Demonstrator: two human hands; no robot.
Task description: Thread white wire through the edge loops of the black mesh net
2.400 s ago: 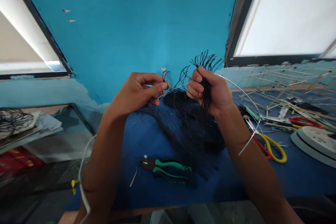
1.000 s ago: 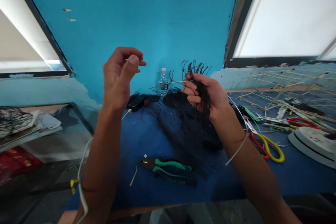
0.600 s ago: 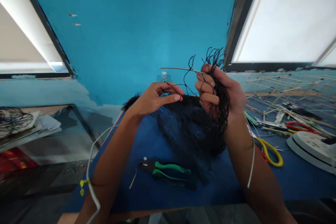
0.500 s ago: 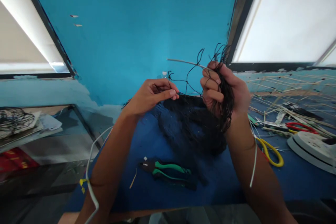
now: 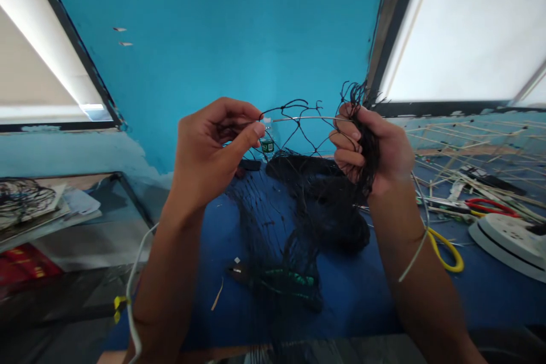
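Up in front of the blue wall, my left hand [image 5: 217, 148] pinches the black netting [image 5: 315, 222] between thumb and fingers, close to the end of a thin pale wire [image 5: 313, 118]. My right hand [image 5: 371, 148] is closed around a gathered bunch of the same netting, with frayed strands sticking out on top. The wire runs from the right fist across to my left fingertips, passing by the meshes. Its other end hangs below my right wrist. Netting drapes down onto the blue table, over green-handled pliers [image 5: 277, 283].
On the right of the blue table [image 5: 213, 318] lie yellow-handled scissors [image 5: 447, 253], a red-handled tool [image 5: 490, 206], thin sticks and a white power strip [image 5: 507, 244]. A bottle [image 5: 267, 139] stands by the wall. A white cable [image 5: 135, 290] hangs at the left.
My left hand has risen and moved left to the wire's free end, stretching the meshes level. Netting now covers the pliers. My right hand has barely moved.
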